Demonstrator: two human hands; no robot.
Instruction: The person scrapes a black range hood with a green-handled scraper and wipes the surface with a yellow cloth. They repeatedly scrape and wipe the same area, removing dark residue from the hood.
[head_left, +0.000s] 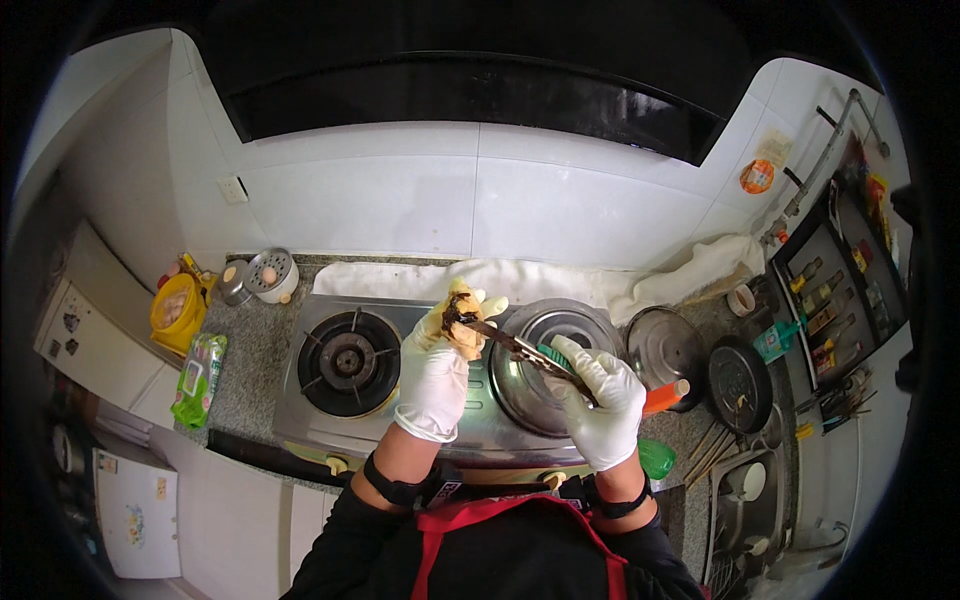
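Observation:
Both hands wear white gloves and are raised over the steel gas stove (442, 442). My left hand (439, 375) holds a yellowish cloth or sponge (469, 307) smeared with dark grime, pressed to the end of a dark, dirty metal strip (510, 343). My right hand (600, 397) grips the other end of this strip, with a green scrubbing pad or brush (555, 358) at its fingers. What the strip belongs to, I cannot tell. Behind the right hand shows an orange bottle or handle (666, 397). A lidded metal pot (517, 397) sits on the right burner.
At left are the bare burner (349, 363), a green wipes pack (199, 379), a yellow basket (176, 311) and a steamer pot (271, 274). A pot lid (664, 349), a black frying pan (740, 382), a green bottle (655, 459) and the sink (716, 517) are at right.

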